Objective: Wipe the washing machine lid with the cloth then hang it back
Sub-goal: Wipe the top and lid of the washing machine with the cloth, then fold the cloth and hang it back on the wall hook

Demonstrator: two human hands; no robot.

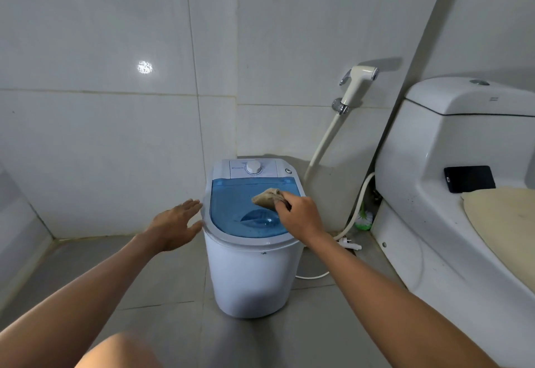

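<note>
A small white washing machine [249, 278] stands on the floor in the corner, with a translucent blue lid [234, 211] on top and a white dial behind it. My right hand [298, 215] grips a crumpled beige cloth [267, 198] and holds it on the right part of the lid. My left hand [176, 225] is spread with straight fingers, its fingertips at the lid's left rim.
A white toilet [451, 194] fills the right side, with a black phone [469, 178] on its ledge. A bidet sprayer [357, 86] hangs on the tiled wall, its hose running down behind the machine. A white cable [312, 276] lies on the grey floor.
</note>
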